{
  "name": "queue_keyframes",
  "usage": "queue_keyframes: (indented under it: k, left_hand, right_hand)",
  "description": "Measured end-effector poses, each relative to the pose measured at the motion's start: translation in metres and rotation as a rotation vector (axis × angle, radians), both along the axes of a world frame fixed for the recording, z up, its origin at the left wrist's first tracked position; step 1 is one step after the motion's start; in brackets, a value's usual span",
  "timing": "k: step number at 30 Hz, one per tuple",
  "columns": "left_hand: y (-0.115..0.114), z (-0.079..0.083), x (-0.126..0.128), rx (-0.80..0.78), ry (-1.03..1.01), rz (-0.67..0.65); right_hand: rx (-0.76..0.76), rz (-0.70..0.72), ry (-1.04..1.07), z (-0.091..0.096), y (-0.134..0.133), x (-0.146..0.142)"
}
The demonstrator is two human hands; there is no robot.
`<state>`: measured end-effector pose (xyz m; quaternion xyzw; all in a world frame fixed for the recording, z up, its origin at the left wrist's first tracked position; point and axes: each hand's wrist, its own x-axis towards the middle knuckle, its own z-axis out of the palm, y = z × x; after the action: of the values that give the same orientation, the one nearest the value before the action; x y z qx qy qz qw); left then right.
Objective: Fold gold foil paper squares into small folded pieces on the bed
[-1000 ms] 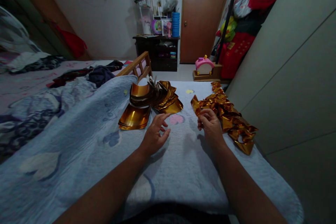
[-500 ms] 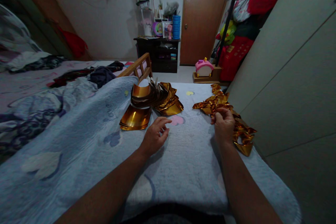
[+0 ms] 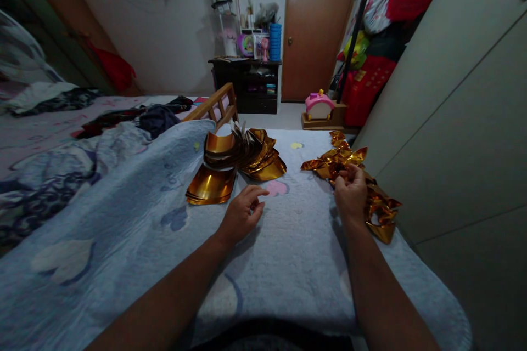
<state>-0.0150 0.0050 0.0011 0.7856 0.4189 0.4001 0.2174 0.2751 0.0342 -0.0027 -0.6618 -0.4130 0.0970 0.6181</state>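
My right hand (image 3: 351, 193) rests on a heap of folded gold paper pieces (image 3: 373, 197) at the right of the blue quilt (image 3: 123, 219), its fingers curled around one folded gold piece (image 3: 335, 162) at the heap's near-left end. My left hand (image 3: 242, 209) lies on the quilt with fingers loosely apart, holding nothing, just right of a flat stack of gold sheets (image 3: 212, 185). Behind that stack sits a fanned bundle of curved gold sheets (image 3: 247, 153).
A pale wall or cupboard face (image 3: 453, 120) runs close along the right of the quilt. Clothes (image 3: 156, 115) lie on the bed at left. Beyond are a wooden bed rail (image 3: 214, 103), a dark shelf unit (image 3: 251, 79), a door (image 3: 315, 27) and a pink toy house (image 3: 319, 105).
My right hand carried the folded gold piece rightward and away onto the heap. My left hand stayed by the flat stack, its fingers curling slightly.
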Motion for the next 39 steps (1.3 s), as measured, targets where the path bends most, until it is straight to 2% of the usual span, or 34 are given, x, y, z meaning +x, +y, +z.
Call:
queue_keyframes:
  k: [29, 32, 36, 39]
  left_hand:
    - [0.002, -0.001, -0.003, 0.039, 0.034, 0.033]
    - [0.006, -0.001, -0.008, 0.107, 0.109, 0.133]
    - [0.014, 0.003, -0.016, 0.167, 0.264, 0.431]
    - [0.020, 0.004, -0.023, 0.128, 0.401, 0.651]
  right_hand:
    - [-0.003, 0.065, -0.017, -0.008, 0.003, -0.007]
    - [0.002, 0.075, -0.058, -0.010, 0.003, -0.010]
    - [-0.007, 0.096, -0.102, -0.009, 0.002, -0.016]
    - [-0.030, 0.133, -0.114, -0.008, 0.000, -0.020]
